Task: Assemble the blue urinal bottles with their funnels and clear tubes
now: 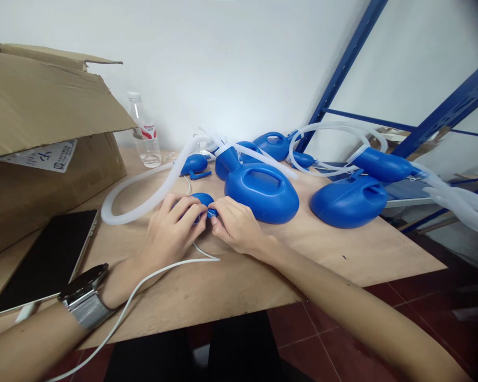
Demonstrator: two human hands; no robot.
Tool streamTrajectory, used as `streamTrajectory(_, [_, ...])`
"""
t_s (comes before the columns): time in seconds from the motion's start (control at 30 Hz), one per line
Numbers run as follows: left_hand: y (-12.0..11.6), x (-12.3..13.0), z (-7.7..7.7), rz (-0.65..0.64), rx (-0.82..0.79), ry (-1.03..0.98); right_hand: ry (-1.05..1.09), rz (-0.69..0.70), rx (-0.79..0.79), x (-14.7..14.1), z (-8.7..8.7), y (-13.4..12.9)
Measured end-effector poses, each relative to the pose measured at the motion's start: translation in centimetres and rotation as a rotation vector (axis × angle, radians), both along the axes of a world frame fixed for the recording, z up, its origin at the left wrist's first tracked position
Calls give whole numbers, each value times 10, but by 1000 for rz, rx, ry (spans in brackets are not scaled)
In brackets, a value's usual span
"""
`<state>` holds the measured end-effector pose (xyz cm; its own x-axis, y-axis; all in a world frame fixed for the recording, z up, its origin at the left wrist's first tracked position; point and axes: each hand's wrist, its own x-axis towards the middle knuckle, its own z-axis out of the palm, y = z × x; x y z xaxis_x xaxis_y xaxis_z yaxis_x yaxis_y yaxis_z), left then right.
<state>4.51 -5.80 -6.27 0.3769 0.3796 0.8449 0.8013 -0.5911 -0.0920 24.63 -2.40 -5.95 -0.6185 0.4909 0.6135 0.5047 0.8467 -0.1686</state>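
Pale wall (223,69) backs a wooden worktop (326,244), where the work looks midway. At the centre of the frame, the left hand (175,225) has its fingers closed around a rounded blue part (202,199), and the right hand (239,225) pinches a small blue tab (212,213) against it. Fingers hide the join, so I cannot tell whether the tab is seated; that fitting seems unfinished. Done, apparently: the upper blue piece (390,163) at right already has pale tubing (322,127). How many pieces remain is unclear. Handled blue jugs (263,204) fill the middle and right. A cardboard box (43,95) and tablet (43,260) occupy the left; a blue rack (348,61) rises upper right, above red floor tiles (302,329).
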Motion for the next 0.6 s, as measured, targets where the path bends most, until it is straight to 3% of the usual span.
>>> streamTrajectory(0.37, [4,-5,0,-74,-13,-5,48,-31,-38,-2,-4,-1])
streamTrajectory(0.6, [5,-12,7,-115,-243,-47,271,23,-204,-3,11,-1])
